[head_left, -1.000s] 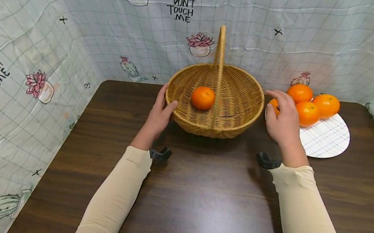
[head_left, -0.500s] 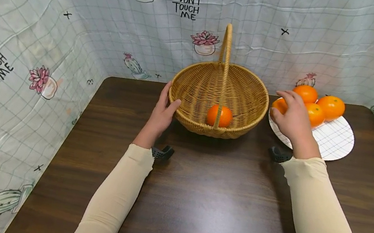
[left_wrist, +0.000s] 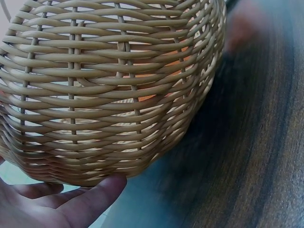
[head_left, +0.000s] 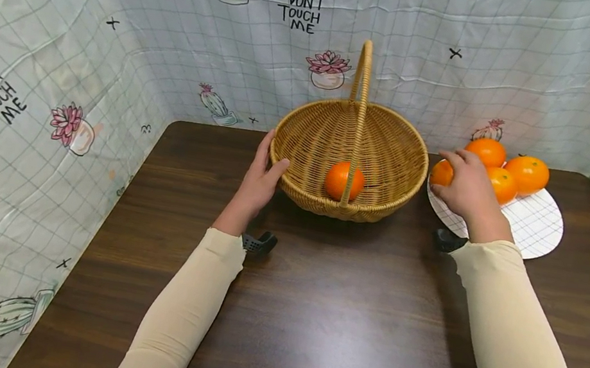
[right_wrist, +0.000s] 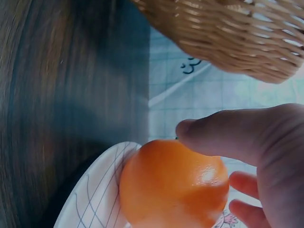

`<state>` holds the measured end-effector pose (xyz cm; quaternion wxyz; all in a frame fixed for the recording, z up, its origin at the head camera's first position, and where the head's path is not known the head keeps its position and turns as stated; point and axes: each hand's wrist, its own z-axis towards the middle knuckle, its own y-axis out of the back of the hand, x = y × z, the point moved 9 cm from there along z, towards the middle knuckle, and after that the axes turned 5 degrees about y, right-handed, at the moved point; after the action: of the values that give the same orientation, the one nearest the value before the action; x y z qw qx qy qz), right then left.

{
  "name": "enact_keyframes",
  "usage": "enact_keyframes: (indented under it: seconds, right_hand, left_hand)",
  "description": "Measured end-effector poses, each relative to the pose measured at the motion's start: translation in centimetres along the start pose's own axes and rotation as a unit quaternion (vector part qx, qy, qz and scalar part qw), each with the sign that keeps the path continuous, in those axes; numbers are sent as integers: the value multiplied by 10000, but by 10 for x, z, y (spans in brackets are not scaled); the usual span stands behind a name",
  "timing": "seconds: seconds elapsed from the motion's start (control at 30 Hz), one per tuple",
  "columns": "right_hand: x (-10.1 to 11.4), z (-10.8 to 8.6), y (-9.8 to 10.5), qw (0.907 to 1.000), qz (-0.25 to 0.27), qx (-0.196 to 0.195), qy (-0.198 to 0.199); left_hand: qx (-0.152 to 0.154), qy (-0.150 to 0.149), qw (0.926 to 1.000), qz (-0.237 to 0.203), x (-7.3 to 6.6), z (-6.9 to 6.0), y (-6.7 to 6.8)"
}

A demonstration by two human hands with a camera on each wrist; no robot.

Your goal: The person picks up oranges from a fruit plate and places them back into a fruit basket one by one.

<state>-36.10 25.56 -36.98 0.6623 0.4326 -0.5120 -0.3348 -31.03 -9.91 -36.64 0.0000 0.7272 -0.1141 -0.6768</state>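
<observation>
Wicker basket, oval, arched handle standing up, near the back edge of the dark wood-grain bench; whether its base sits flat can't be seen. Well left of basket, and behind it: pale gridded curtain, printed with cacti and "DON'T TOUCH ME". Front-left of basket: cream left sleeve, black left wrist mount by the cuff. At basket's left side: left hand, about half closed, gripping the rim area, thumb toward the front, fingers along the outer left. In basket: inside orange, low at the front, partly behind the handle. Just right of basket: right hand, half closed, thumb and fingers curved round the held orange; how firmly, can't tell. Right wrist view has two fingertips close beside the fruit, thumb across its edge. Held orange is at the basket-side end of the white grid-lined plate, right of basket. Farther right of basket, bunched on the plate: rear orange, near orange, rightmost orange. Front-right of basket: cream right sleeve, black right wrist mount.
</observation>
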Motion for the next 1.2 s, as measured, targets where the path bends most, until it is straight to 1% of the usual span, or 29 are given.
enact_keyframes:
  seconds: [0.13, 0.3, 0.43, 0.67, 0.87, 1.03, 1.2]
  right_hand:
    - [-3, 4, -6, 9995, -253, 167, 41]
    - [-6, 6, -12, 9987, -432, 249, 58]
    - [-8, 5, -14, 9982, -535, 263, 63]
    - [-5, 5, -12, 9979, -597, 34, 257]
    - [-4, 2, -10, 9976, -601, -58, 346]
    - [1, 0, -4, 9964, -612, -261, 531]
    - [5, -1, 6, 9969, -478, -407, 481]
  left_hand:
    - [-14, 47, 10000, 41, 1, 0, 1]
    - [-11, 97, 10000, 13, 2, 0, 0]
    - [-21, 53, 10000, 32, 1, 1, 0]
    - [-14, -27, 9999, 99, 1, 1, 1]
    - [21, -72, 10000, 51, 2, 1, 1]
    - [47, -124, 9999, 78, 2, 1, 0]
    - [14, -130, 9999, 68, 0, 0, 1]
